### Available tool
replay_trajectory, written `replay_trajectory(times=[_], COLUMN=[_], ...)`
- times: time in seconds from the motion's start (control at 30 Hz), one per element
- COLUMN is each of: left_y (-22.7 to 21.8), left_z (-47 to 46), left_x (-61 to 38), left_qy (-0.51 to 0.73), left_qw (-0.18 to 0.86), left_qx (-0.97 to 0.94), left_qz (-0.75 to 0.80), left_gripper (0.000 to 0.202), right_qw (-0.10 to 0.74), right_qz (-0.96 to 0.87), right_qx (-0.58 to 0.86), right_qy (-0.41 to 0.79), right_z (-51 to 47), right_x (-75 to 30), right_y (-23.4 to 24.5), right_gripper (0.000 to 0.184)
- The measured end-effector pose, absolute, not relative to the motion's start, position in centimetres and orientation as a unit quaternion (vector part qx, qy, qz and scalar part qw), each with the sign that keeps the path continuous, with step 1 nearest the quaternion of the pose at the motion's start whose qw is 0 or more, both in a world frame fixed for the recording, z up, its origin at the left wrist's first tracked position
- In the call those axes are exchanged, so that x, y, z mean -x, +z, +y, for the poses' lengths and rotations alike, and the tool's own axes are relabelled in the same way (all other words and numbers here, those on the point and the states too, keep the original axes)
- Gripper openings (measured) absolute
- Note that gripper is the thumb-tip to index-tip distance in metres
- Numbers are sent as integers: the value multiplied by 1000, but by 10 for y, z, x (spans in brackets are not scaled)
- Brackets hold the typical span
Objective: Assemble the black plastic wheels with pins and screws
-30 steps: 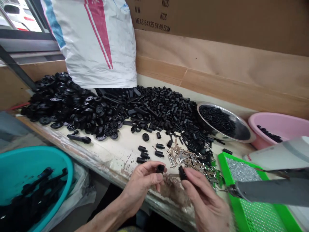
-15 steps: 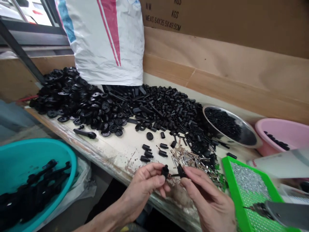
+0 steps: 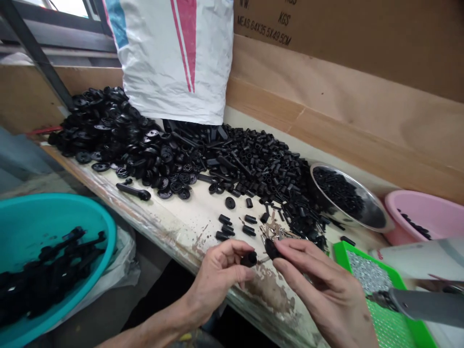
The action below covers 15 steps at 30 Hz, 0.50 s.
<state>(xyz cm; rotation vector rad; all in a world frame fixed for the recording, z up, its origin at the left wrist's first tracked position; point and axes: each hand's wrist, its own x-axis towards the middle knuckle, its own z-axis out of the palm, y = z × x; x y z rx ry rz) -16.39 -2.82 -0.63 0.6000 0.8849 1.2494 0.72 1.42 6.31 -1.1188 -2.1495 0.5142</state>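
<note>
My left hand pinches a small black plastic sleeve between thumb and fingers, its round open end facing up and to the right. Close beside it, my right hand has thumb and fingertips closed on a small black plastic part; its exact shape is partly hidden by the fingers. The two parts are apart, with a thin strip showing between them. Just beyond the hands lie several loose black sleeves and a scatter of small metal strips.
Black discs and short tubes are heaped behind. A steel bowl, pink basin and green tray of metal bits stand right, with a power screwdriver over the tray. A teal basin is at left.
The sleeve in my left hand has turned from upright to showing its open end. My right hand has tilted its part, and the view has shifted a little.
</note>
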Motion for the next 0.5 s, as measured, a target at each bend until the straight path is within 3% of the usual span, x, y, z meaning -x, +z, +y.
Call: replay_trajectory(times=[0.5], left_y=[-2], left_z=[-35], left_x=[171], left_qy=[568], left_qw=[673], left_qx=[-262], left_qz=[395], left_gripper=[24], right_qw=[269], right_qz=[-872], right_qx=[358], right_qy=[196], right_z=[19], right_x=[10], right_y=[64], right_gripper=[27])
